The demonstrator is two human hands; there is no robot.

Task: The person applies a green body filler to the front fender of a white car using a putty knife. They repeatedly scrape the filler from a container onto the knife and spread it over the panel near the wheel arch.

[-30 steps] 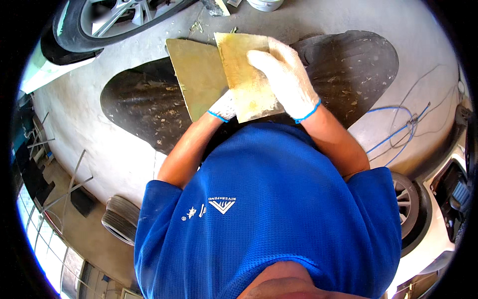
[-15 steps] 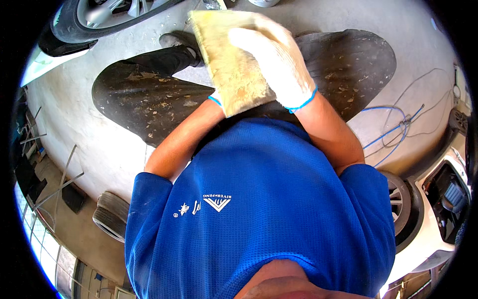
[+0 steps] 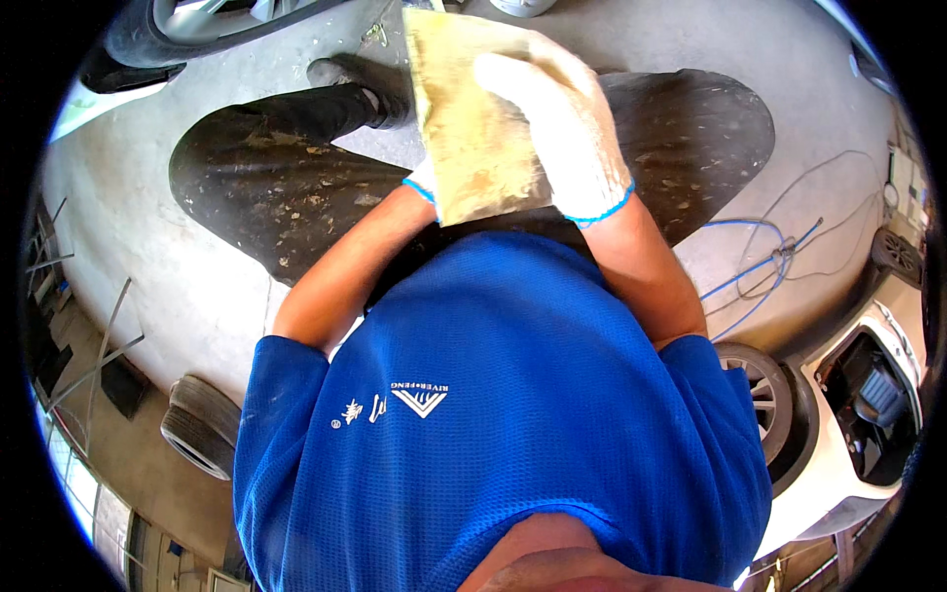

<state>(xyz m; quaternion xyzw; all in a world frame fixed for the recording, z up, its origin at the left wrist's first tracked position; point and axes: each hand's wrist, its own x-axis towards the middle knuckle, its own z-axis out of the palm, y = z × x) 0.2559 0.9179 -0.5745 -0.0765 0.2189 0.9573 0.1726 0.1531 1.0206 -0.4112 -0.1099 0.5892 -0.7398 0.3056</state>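
Note:
A flat, roughly rectangular yellowish sheet (image 3: 473, 128), blotched with brown near its lower end, stands over my lap between my knees. My right hand (image 3: 572, 123), in a white knit glove with a blue cuff, grips its right side. The right thumb lies on the near face, and the other fingers bend over the far edge and are partly hidden. My left hand (image 3: 424, 178) is behind the sheet; only a strip of white glove and blue cuff shows at its left edge, so its fingers cannot be seen. What the sheet is made of is unclear.
A car wheel (image 3: 227, 25) is close at the upper left. Blue and grey hoses (image 3: 779, 252) lie on the floor at the right, near a white car (image 3: 804, 464). Loose tyres (image 3: 197, 424) and metal stands (image 3: 94, 370) are at the left. My stained dark trousers (image 3: 286, 187) flank the sheet.
The sheet and both hands sit slightly farther right and up in the picture, while most surroundings have shifted left. My right hand keeps its grip on the sheet.

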